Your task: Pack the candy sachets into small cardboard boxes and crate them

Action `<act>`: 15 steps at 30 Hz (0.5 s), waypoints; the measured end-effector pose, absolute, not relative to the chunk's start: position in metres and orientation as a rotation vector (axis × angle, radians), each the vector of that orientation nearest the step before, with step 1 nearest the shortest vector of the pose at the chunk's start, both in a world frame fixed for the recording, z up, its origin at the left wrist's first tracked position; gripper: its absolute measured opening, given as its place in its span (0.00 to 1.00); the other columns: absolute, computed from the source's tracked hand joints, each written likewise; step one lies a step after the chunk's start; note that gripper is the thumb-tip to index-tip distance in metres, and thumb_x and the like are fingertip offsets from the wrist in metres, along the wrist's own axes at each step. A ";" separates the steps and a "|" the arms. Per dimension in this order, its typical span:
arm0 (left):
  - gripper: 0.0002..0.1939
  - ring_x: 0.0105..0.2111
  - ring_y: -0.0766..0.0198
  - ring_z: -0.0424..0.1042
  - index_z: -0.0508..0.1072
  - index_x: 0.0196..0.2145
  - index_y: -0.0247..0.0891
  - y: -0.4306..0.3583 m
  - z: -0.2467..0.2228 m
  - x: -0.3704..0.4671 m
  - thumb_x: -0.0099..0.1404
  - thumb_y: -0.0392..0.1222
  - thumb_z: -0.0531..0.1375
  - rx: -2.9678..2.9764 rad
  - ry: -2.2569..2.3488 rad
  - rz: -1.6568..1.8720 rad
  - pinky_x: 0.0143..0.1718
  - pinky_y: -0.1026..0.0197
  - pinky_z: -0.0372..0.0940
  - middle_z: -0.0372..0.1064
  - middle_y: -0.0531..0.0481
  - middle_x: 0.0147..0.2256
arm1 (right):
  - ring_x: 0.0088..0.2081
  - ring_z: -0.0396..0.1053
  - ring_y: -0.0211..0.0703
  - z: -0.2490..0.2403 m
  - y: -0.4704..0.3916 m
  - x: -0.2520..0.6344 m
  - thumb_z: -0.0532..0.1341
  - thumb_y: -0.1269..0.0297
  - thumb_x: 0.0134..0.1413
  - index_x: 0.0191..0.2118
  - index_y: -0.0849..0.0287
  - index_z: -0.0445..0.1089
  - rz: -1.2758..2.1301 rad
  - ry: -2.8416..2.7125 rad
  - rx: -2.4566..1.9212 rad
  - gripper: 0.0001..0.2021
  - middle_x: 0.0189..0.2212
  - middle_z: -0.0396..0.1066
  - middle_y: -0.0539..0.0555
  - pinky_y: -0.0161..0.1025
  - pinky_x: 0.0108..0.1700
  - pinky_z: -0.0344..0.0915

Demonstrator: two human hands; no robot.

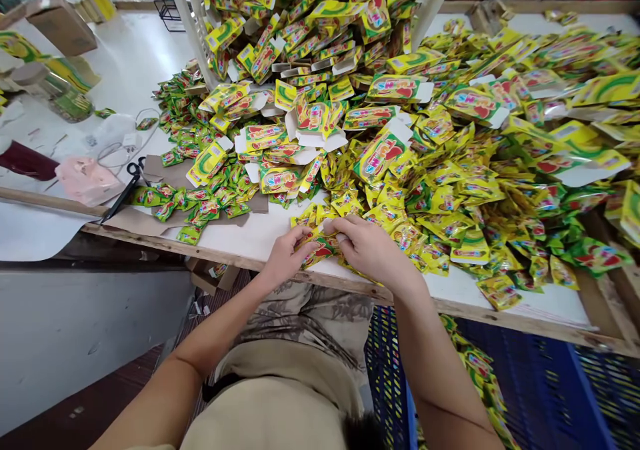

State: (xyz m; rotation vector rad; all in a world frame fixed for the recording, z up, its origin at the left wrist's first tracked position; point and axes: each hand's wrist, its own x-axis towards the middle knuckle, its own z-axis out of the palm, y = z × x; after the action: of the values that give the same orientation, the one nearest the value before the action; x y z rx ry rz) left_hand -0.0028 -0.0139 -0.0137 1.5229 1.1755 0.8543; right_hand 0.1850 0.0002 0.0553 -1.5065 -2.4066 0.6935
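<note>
Near the front edge of the white table (253, 237), my left hand (289, 253) grips the left side of a small yellow box (320, 249) with a red and green print. My right hand (363, 247) is closed at the same box's right end, thumb and forefinger pinched by its pale flap. Small yellow packets (390, 215) lie right behind and beside my hands. Further back are flat yellow boxes with open white flaps, one of them a larger box (383, 157). Green packets (207, 207) lie to the left on brown cardboard.
Black scissors (123, 197), a pink plastic bag (87, 178), a dark red cup (27, 162) and a jar (67, 97) are at the left. A white rack (187, 27) stands behind. Blue crates (525, 377) holding packets sit below the table's right side.
</note>
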 end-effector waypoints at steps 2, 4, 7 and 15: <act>0.15 0.35 0.64 0.66 0.69 0.42 0.36 -0.012 -0.013 -0.004 0.65 0.49 0.56 1.585 1.152 0.807 0.39 0.63 0.61 0.69 0.51 0.35 | 0.37 0.68 0.45 0.056 0.006 0.185 0.51 0.77 0.54 0.43 0.57 0.71 0.740 -2.438 -1.380 0.16 0.36 0.68 0.56 0.39 0.41 0.62; 0.15 0.37 0.63 0.67 0.69 0.44 0.36 -0.011 -0.012 -0.005 0.66 0.50 0.54 1.625 1.125 0.767 0.41 0.62 0.61 0.70 0.49 0.37 | 0.41 0.68 0.46 0.053 0.012 0.184 0.50 0.80 0.51 0.43 0.57 0.70 0.774 -2.418 -1.225 0.18 0.39 0.68 0.57 0.40 0.43 0.63; 0.17 0.40 0.60 0.68 0.67 0.47 0.36 -0.009 -0.012 -0.008 0.67 0.49 0.53 1.640 1.112 0.738 0.43 0.60 0.62 0.71 0.46 0.41 | 0.46 0.67 0.48 0.041 0.018 0.179 0.51 0.79 0.50 0.48 0.57 0.65 0.742 -2.247 -1.107 0.20 0.43 0.68 0.58 0.43 0.47 0.64; 0.18 0.41 0.59 0.67 0.65 0.48 0.34 -0.009 -0.018 -0.015 0.66 0.50 0.54 1.456 1.112 0.818 0.45 0.59 0.63 0.69 0.46 0.42 | 0.50 0.67 0.46 0.021 0.020 0.179 0.52 0.71 0.61 0.56 0.53 0.62 0.936 -2.025 -1.046 0.19 0.50 0.68 0.57 0.46 0.52 0.65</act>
State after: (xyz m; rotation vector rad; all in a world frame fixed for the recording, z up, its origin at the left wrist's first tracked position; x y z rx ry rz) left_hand -0.0151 -0.0091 -0.0183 1.4558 1.1117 0.8181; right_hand 0.1787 0.0195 0.0206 -1.0461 -2.0249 0.9355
